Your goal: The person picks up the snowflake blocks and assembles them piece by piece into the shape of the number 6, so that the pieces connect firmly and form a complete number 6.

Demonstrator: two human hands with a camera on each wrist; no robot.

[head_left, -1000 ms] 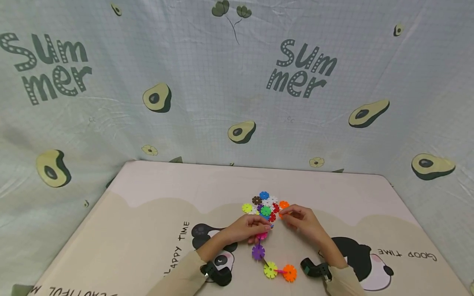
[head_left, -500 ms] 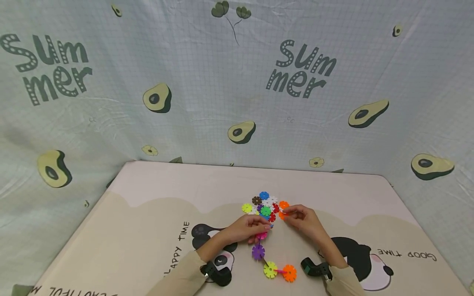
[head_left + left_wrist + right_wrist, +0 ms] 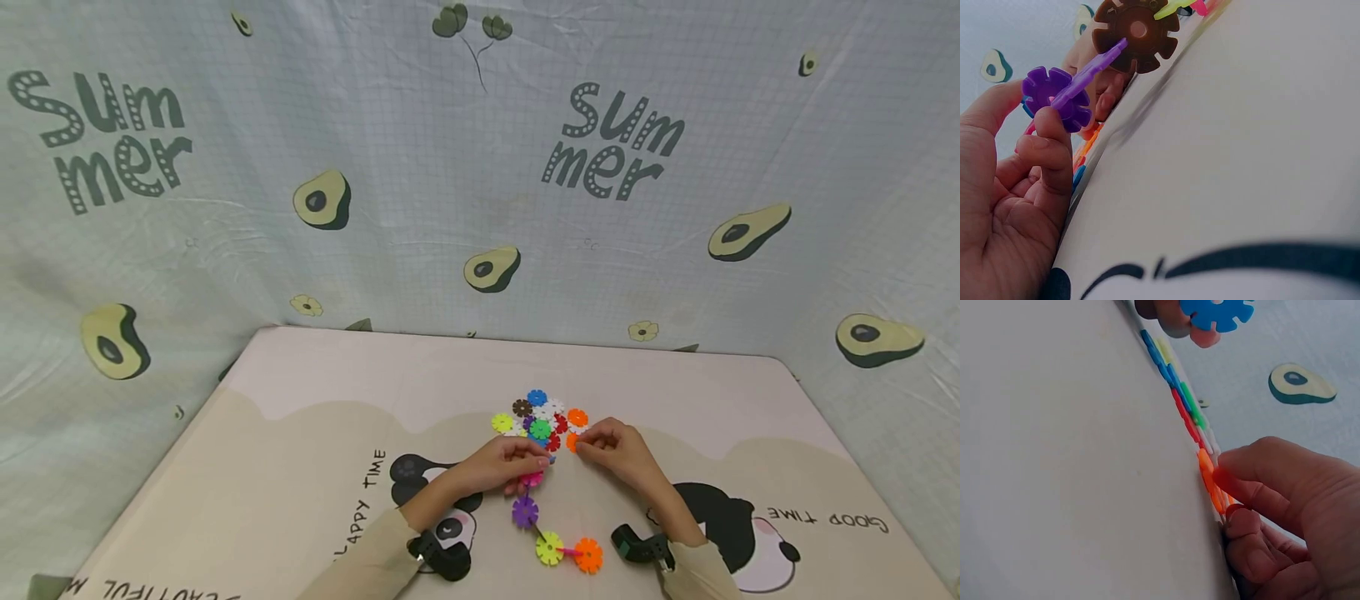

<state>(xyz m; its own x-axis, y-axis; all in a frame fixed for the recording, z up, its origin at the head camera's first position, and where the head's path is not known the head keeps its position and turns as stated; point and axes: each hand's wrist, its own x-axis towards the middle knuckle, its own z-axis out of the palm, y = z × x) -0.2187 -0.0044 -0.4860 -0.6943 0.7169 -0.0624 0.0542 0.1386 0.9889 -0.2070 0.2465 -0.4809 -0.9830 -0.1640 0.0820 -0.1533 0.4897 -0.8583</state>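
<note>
My left hand (image 3: 501, 463) pinches one end of a chain of interlocking plastic snowflake discs. At the held end is a blue disc (image 3: 1229, 315), with a pink disc (image 3: 532, 478) beside the fingers. From there run a purple disc (image 3: 525, 512), a brown disc (image 3: 1138, 31) seen edge-on from the head, a yellow disc (image 3: 550, 548) and an orange end disc (image 3: 588, 555). My right hand (image 3: 617, 450), thumb and forefinger bent, pinches the edge of a loose orange disc (image 3: 573, 442) lying at the pile's near right side. The fingertips partly hide that disc.
A pile of loose discs lies just beyond the hands, with a green disc (image 3: 540, 429), a brown one (image 3: 522, 407) and a blue one (image 3: 537, 397). Another orange disc (image 3: 577, 417) sits at its right. A printed cloth covers the table (image 3: 300, 475); a patterned curtain (image 3: 405, 167) hangs behind.
My right fingertips have drawn slightly back toward me along the pile's right side, and more of the two orange discs shows. My left hand and the chain have stayed in place.
</note>
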